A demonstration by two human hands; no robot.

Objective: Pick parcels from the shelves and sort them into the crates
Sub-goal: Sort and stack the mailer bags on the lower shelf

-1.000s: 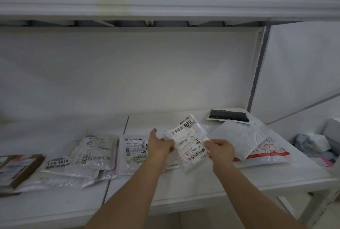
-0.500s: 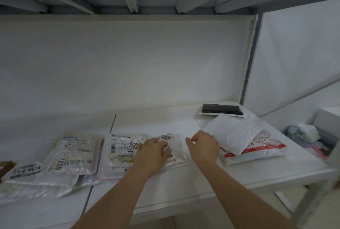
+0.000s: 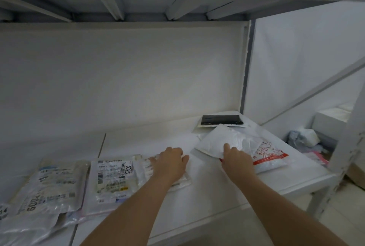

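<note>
Head camera looks down, close over shelf (image 3: 197,202)

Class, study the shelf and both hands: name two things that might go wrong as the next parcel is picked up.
1. The right hand grasps the white mailer, which lies on the red-printed bag; lifting may drag that bag toward the shelf edge.
2. The left hand rests on a clear parcel overlapping its neighbour; withdrawing could shift both.
</note>
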